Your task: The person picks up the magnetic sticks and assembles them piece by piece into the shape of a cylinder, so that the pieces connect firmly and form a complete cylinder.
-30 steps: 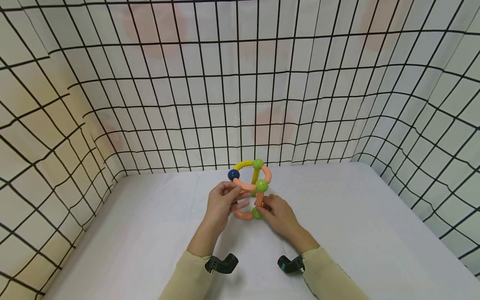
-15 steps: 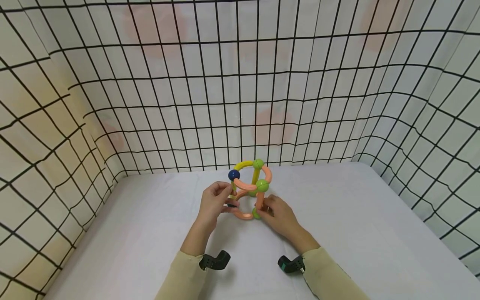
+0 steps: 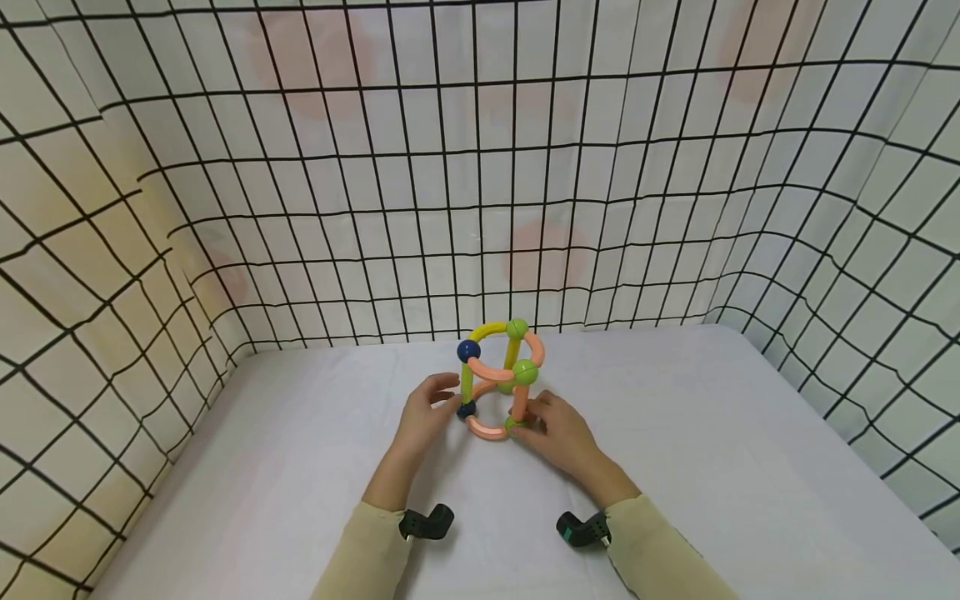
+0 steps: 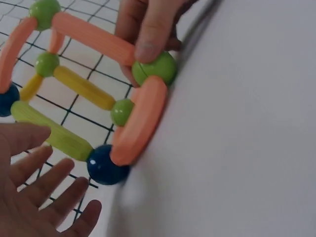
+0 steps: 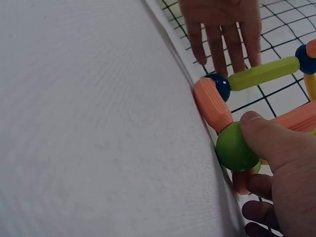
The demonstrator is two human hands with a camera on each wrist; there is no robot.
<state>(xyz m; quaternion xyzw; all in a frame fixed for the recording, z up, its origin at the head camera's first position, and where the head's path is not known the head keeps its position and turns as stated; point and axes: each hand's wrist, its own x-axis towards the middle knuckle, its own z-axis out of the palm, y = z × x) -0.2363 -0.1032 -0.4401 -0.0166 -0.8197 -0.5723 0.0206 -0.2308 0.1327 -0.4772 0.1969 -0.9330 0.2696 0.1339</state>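
A cage-like frame of toy building sticks and balls (image 3: 489, 374) stands on the white table, with curved orange and yellow sticks at top and bottom and straight uprights between. My right hand (image 3: 558, 432) pinches its near lower green ball (image 5: 236, 148), thumb on the ball by the foot of the orange upright (image 4: 94, 38). On the left side, a lime-green stick (image 4: 52, 131) links an upper dark blue ball (image 3: 468, 351) to a lower one (image 4: 106, 165). My left hand (image 3: 426, 414) is beside that stick, fingers spread and holding nothing; whether a fingertip touches cannot be told.
A white cloth with a black grid (image 3: 480, 167) rises behind the table and along both sides. White table surface (image 3: 675, 433) lies around the frame. Each wrist bears a black camera mount (image 3: 427, 522).
My left hand has drawn back to the left and down from the upper orange stick, past the lime-green upright, with its fingers loosened. My right hand stays at the lower green ball.
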